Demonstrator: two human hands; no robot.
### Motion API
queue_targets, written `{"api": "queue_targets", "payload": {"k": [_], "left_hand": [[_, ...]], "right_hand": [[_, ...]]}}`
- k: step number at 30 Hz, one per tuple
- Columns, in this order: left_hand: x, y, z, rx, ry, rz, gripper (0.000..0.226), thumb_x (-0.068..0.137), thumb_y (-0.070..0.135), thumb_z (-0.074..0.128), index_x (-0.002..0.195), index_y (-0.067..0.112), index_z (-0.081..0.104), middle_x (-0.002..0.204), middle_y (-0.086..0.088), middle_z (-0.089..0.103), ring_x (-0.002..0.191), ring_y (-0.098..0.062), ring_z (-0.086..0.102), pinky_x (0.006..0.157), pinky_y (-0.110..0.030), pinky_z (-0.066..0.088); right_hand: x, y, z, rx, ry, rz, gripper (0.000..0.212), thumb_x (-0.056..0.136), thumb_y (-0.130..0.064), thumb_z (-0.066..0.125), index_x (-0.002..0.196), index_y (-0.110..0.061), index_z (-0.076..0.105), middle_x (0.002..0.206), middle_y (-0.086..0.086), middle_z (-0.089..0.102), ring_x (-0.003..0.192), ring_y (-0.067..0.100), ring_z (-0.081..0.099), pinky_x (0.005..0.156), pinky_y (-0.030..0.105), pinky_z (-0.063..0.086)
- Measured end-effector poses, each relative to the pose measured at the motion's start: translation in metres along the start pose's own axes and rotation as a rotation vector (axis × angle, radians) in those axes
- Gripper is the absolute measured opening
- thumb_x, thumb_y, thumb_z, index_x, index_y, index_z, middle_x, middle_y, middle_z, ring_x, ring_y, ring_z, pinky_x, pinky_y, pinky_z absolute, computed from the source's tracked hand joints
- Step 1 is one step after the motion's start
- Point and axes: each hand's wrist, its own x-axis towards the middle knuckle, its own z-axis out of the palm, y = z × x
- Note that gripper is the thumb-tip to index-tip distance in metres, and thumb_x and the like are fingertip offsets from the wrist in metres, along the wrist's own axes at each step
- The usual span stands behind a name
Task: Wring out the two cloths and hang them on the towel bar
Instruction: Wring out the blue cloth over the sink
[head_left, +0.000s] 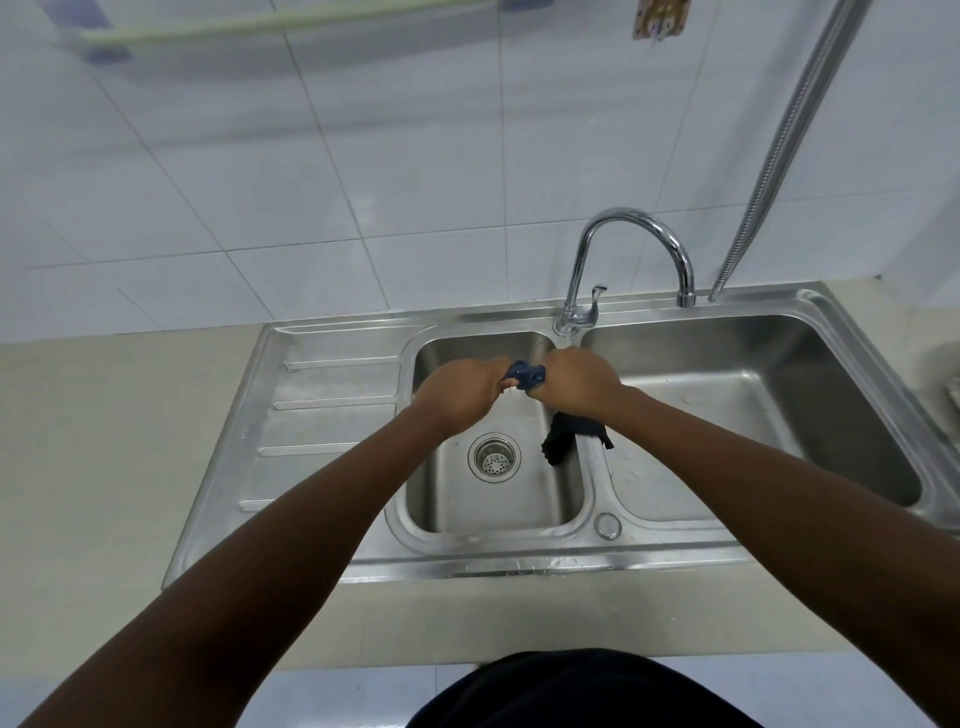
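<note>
My left hand (460, 392) and my right hand (576, 382) both grip a twisted dark blue cloth (527, 375) above the small left basin of the steel sink (337, 415). Only a short bunched piece of it shows between my fists. A second, black cloth (563, 436) is draped over the divider between the two basins, just below my right wrist. The pale towel bar (270, 23) is fixed high on the tiled wall at the upper left, with nothing on it.
A chrome gooseneck tap (631, 249) stands behind the basins, its spout over the right one. A ribbed metal hose (779, 140) runs down the wall at right. The drain strainer (493, 457) sits under my hands. A beige counter surrounds the sink.
</note>
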Motion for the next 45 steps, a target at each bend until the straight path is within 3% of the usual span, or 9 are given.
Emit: {"api": "queue_targets", "payload": {"k": [7, 10, 12, 19, 21, 23, 26, 32, 45], "left_hand": [[0.005, 0.001, -0.002, -0.085, -0.053, -0.016, 0.032, 0.099, 0.039, 0.040, 0.112, 0.014, 0.056, 0.097, -0.010, 0.070, 0.085, -0.030, 0.064, 0.067, -0.034, 0.044], [0.010, 0.004, -0.022, -0.394, -0.256, -0.139, 0.024, 0.100, 0.035, 0.042, 0.095, 0.016, 0.055, 0.073, 0.003, 0.058, 0.070, -0.015, 0.056, 0.061, -0.024, 0.040], [0.012, 0.002, -0.037, -0.668, -0.413, -0.274, 0.025, 0.100, 0.037, 0.042, 0.087, 0.016, 0.051, 0.063, 0.005, 0.047, 0.052, -0.010, 0.043, 0.048, -0.020, 0.035], [0.014, -0.014, -0.063, -1.305, -0.757, -0.450, 0.020, 0.101, 0.026, 0.045, 0.100, 0.007, 0.051, 0.061, 0.005, 0.039, 0.044, -0.002, 0.025, 0.035, -0.012, 0.018], [0.011, -0.010, -0.069, -1.182, -0.705, -0.392, 0.013, 0.101, 0.023, 0.046, 0.103, 0.010, 0.048, 0.066, 0.004, 0.042, 0.046, -0.002, 0.029, 0.037, -0.013, 0.024], [0.011, -0.007, -0.068, -0.707, -0.572, -0.258, 0.016, 0.100, 0.027, 0.046, 0.098, 0.012, 0.049, 0.066, 0.005, 0.046, 0.048, -0.005, 0.040, 0.044, -0.017, 0.034], [0.010, -0.007, -0.054, -0.209, -0.395, -0.062, 0.020, 0.098, 0.037, 0.045, 0.095, 0.019, 0.054, 0.083, -0.001, 0.059, 0.081, -0.022, 0.058, 0.070, -0.032, 0.042], [-0.004, -0.002, -0.028, 0.055, -0.084, 0.032, 0.028, 0.099, 0.039, 0.043, 0.101, 0.013, 0.055, 0.093, -0.012, 0.069, 0.084, -0.031, 0.063, 0.065, -0.034, 0.044], [-0.022, -0.001, -0.006, 0.128, 0.117, 0.184, 0.009, 0.092, 0.022, 0.056, 0.096, 0.014, 0.057, 0.079, -0.009, 0.069, 0.063, -0.029, 0.063, 0.049, -0.027, 0.032]], "right_hand": [[0.003, 0.004, 0.003, 0.333, -0.090, 0.023, 0.029, 0.078, -0.022, 0.064, 0.062, -0.001, 0.053, 0.063, 0.013, 0.050, 0.059, 0.019, 0.047, 0.051, 0.029, 0.031], [0.003, 0.005, 0.003, 0.346, 0.069, -0.113, 0.029, 0.077, -0.024, 0.072, 0.098, -0.004, 0.066, 0.087, 0.007, 0.053, 0.077, 0.014, 0.049, 0.065, 0.028, 0.038], [0.000, 0.004, -0.001, 0.348, 0.185, -0.175, 0.049, 0.075, -0.026, 0.075, 0.117, -0.013, 0.055, 0.092, 0.000, 0.058, 0.081, 0.013, 0.053, 0.071, 0.028, 0.042], [-0.002, 0.006, -0.012, 0.157, 0.121, -0.342, 0.037, 0.081, 0.005, 0.049, 0.115, -0.006, 0.057, 0.109, 0.016, 0.063, 0.099, 0.033, 0.058, 0.082, 0.045, 0.048], [-0.002, 0.002, -0.014, 0.178, 0.058, -0.275, 0.027, 0.086, 0.000, 0.049, 0.113, -0.002, 0.054, 0.109, 0.019, 0.062, 0.101, 0.033, 0.058, 0.080, 0.040, 0.047], [-0.003, 0.000, -0.013, 0.149, 0.025, -0.226, 0.020, 0.089, -0.014, 0.054, 0.106, -0.003, 0.053, 0.105, 0.017, 0.063, 0.097, 0.032, 0.059, 0.070, 0.034, 0.042], [-0.005, -0.001, -0.008, 0.131, 0.020, -0.152, 0.024, 0.084, -0.032, 0.062, 0.092, -0.010, 0.056, 0.091, 0.011, 0.066, 0.089, 0.028, 0.060, 0.064, 0.030, 0.037], [-0.011, -0.011, -0.006, 0.364, -0.130, 0.038, 0.035, 0.080, -0.027, 0.064, 0.055, -0.017, 0.041, 0.054, -0.002, 0.044, 0.051, 0.012, 0.043, 0.048, 0.028, 0.028], [-0.035, -0.019, 0.014, 0.892, -0.281, 0.292, 0.017, 0.073, -0.018, 0.061, 0.066, -0.015, 0.046, 0.049, 0.001, 0.039, 0.040, 0.014, 0.031, 0.046, 0.023, 0.025]]}}
